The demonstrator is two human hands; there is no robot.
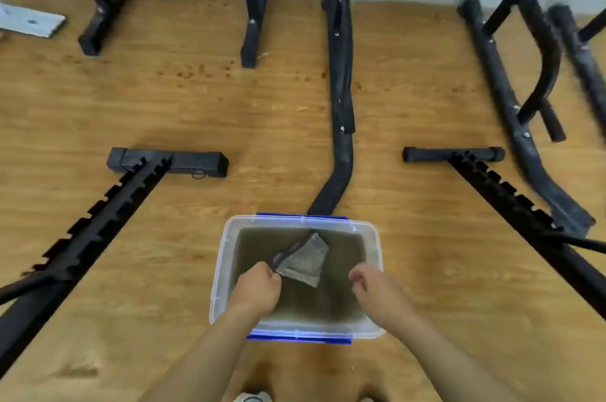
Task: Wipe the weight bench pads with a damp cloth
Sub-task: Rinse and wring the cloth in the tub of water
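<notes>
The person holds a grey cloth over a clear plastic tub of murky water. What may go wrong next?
1. The grey cloth, gripped by the left hand, looks soaked; if not wrung, it may drip on the wooden floor.
2. The brownish water in the clear plastic tub looks dirty and may smear the pads.
3. The black metal bar by the tub could trip the person.

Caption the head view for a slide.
Left hand grips grey cloth over tub of murky water; right hand open beside it.
</notes>
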